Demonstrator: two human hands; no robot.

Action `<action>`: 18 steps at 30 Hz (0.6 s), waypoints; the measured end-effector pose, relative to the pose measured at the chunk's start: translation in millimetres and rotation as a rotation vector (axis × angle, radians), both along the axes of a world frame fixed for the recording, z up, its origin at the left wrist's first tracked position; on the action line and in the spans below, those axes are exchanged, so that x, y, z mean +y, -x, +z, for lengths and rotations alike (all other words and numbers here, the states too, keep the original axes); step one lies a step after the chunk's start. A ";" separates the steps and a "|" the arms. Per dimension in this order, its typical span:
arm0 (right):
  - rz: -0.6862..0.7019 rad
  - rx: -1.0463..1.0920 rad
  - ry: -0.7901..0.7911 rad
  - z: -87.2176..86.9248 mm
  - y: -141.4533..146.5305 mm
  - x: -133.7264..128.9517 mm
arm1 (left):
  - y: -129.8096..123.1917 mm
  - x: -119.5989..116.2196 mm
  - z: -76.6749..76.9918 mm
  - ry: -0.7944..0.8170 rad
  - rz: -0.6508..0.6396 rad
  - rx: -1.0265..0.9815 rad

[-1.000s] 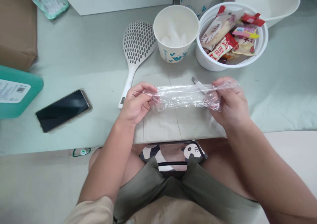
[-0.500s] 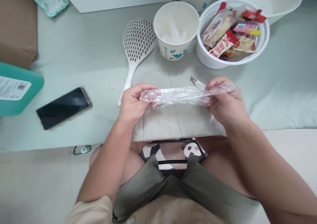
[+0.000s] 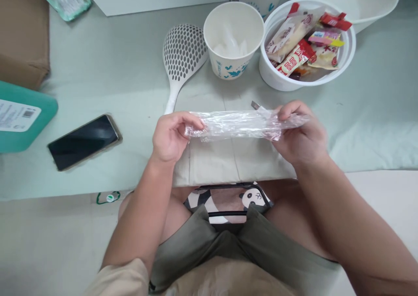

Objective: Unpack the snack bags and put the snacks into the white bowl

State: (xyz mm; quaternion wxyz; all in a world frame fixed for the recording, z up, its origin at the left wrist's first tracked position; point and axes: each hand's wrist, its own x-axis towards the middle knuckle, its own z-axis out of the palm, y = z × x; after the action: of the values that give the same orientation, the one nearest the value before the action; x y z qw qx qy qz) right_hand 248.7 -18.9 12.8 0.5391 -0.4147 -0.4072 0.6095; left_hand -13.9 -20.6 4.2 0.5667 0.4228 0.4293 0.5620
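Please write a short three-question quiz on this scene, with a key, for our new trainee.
1. What do the left hand and right hand hold between them?
2. True or false: in the picture, the phone lies left of the skimmer.
3. Which holds the colourful packets: (a) paper cup, (b) white tub, (c) cardboard box?

Key:
1. Crumpled clear plastic.
2. True.
3. b.
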 end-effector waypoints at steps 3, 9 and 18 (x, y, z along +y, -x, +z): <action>0.064 -0.074 -0.036 -2.3 -3.8 -2.0 | -1.6 2.5 -4.4 -0.048 0.119 0.059; 0.169 -0.363 0.077 -2.2 -2.7 -11.4 | -3.9 1.6 1.3 0.076 0.136 0.035; 0.233 -0.117 0.290 2.2 2.2 -9.4 | -3.0 0.4 10.0 0.140 0.130 -0.030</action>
State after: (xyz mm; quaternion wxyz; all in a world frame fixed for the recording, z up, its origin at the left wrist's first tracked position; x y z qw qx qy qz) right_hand 246.5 -28.4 15.0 0.3749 -0.4729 -0.3910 0.6949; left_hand -10.9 -20.1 14.2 0.5636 0.3449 0.4853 0.5726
